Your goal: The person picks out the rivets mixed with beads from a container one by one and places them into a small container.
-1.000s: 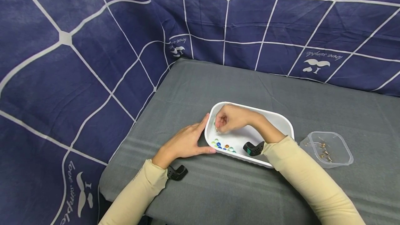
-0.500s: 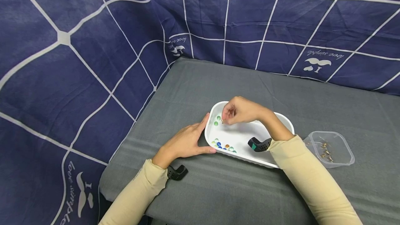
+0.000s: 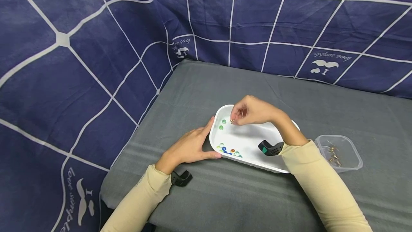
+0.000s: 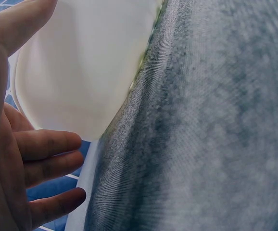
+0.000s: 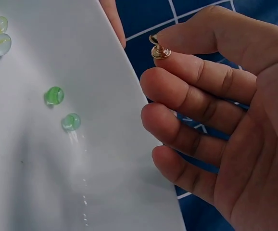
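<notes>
Between thumb and index finger, my right hand (image 3: 252,110) pinches a small gold push pin (image 5: 160,50), spool-shaped, above the far left part of a white tray (image 3: 249,144); its tip is not visible. The other right fingers lie half bent and hold nothing. My left hand (image 3: 190,146) rests around the tray's left corner, the thumb along the near side and nearly straight fingers against the left end. Two green marbles (image 5: 54,96) lie apart inside the tray's left end. Several mixed marbles (image 3: 224,149) cluster along its near wall.
A clear plastic box (image 3: 349,153) with several gold push pins (image 3: 334,156) stands right of the tray, partly behind the right sleeve. Grey cloth (image 3: 206,81) covers the table. A blue checked curtain (image 3: 257,20) hangs behind and to the left.
My right hand has lifted and moved away from the tray's left end, taking the gold push pin with it. Two green marbles there came into view. The left hand holds its place.
</notes>
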### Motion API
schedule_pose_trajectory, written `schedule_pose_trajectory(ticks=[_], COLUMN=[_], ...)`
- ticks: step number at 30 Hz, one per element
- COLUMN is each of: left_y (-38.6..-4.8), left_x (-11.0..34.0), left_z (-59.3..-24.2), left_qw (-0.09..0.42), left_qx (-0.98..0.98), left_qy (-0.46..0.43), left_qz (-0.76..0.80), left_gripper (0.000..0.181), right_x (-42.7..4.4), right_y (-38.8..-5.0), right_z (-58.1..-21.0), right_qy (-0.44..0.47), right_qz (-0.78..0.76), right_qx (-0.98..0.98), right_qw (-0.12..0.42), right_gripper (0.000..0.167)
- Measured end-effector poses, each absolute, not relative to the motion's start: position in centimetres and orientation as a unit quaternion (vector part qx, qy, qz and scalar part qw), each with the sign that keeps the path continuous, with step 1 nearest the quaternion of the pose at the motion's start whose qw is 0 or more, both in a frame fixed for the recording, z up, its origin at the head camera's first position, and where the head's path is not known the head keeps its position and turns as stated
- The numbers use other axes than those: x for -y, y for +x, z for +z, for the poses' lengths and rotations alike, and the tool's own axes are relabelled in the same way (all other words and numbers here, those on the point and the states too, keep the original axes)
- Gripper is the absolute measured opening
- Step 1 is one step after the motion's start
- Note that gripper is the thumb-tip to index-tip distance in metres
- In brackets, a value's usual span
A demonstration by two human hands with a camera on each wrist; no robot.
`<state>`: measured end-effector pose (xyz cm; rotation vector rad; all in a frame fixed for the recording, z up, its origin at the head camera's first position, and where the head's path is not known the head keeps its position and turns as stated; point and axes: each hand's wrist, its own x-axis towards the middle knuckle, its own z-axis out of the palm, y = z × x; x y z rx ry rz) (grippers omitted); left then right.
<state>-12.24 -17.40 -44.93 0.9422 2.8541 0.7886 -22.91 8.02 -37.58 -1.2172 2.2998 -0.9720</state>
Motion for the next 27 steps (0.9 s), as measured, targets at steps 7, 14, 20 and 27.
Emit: schedule_pose_trajectory(ticks=[7,14,20,27], left_y=[-12.2,-12.3,-12.3,-12.2], left_x=[17.5,17.4,17.4,17.3], left_z=[-44.9,-44.9,-44.8,-45.0], left_qw=[0.017,0.017,0.016,0.015], left_qx=[-0.918,-0.916,-0.914,-0.915], left_qy=[0.303,0.304,0.307,0.304], left_qz=[0.255,0.26,0.265,0.265], left_gripper=[0.115,0.115,0.116,0.116], right_x=[-8.5,-9.0,-9.5,-10.3], right_y=[-22.5,-22.1,-21.7,-21.0], right_z=[-36.7,-35.6,-34.9,-34.4], right_qy=[-0.434,-0.435,-0.433,-0.424], right_qz=[-0.336,-0.332,-0.34,-0.342], right_qx=[-0.817,-0.821,-0.821,-0.826], right_qw=[0.178,0.163,0.149,0.142], right_gripper=[0.008,0.009,0.011,0.011])
